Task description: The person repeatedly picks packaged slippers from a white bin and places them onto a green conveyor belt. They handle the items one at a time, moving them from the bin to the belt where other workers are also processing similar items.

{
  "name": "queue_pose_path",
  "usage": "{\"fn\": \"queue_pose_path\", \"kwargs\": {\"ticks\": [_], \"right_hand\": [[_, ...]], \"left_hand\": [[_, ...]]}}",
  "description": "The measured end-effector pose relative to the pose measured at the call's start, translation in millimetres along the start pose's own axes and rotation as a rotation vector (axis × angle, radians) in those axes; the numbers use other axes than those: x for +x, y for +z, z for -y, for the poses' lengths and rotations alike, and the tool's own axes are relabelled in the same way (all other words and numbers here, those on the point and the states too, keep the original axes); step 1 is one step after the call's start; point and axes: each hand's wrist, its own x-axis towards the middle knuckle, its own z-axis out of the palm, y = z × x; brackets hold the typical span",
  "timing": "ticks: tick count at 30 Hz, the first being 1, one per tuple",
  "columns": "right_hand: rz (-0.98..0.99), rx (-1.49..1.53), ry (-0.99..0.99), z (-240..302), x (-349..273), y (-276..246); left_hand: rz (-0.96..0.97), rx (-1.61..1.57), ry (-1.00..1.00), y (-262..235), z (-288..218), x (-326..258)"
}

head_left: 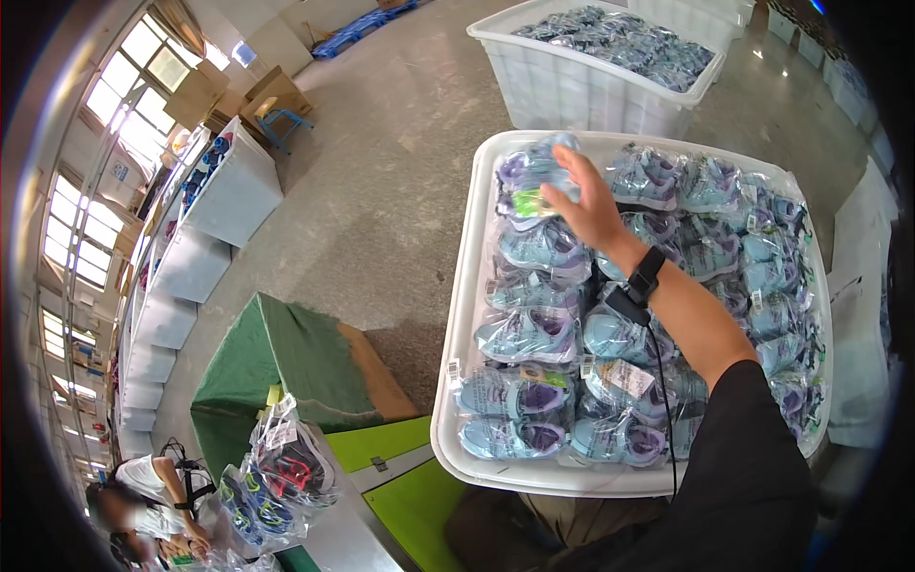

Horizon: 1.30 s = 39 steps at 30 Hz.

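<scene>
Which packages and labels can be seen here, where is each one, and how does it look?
Bagged shoe: under the right hand at the near tub's far left corner; clear plastic, purple-blue shoe.
Near white tub: rows of bagged pale blue shoes.
White tag: on a front bag, rectangular.
Far white tub: more blue bags.
Dark shoe bags: lower left, on the green table.

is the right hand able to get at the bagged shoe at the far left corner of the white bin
Probably yes: the right hand already lies on that bagged shoe atop the pile in the white bin, with nothing covering it.
</scene>
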Motion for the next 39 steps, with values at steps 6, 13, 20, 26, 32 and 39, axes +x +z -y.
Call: {"fn": "queue_pose_path", "kwargs": {"ticks": [6, 13, 20, 26, 32, 39], "right_hand": [[0.324, -0.626, -0.116, -24.5, -32.5, 9.7], [0.252, -0.673, -0.197, -39.3, -44.0, 22.5], [0.335, -0.786, -0.154, -55.2, -47.3, 18.9], [0.361, -0.611, -0.04, -71.7, -53.0, 14.3], [0.335, -0.559, -0.087, -74.6, -37.0, -31.8], [0.358, -0.653, -0.159, -16.4, 50.2, -209.6]], "left_hand": [[-0.06, 0.033, 0.079, 7.1, 5.2, -4.6], [-0.079, -0.004, 0.069, 10.0, 1.6, -8.2], [-0.081, 0.004, 0.098, 7.6, 4.7, -4.3], [-0.06, 0.056, 0.066, 10.0, -1.5, -8.3], [0.016, 0.028, 0.022, 8.4, -6.5, -8.7], [0.15, -0.071, 0.083, 0.9, -4.2, -11.4]]}}
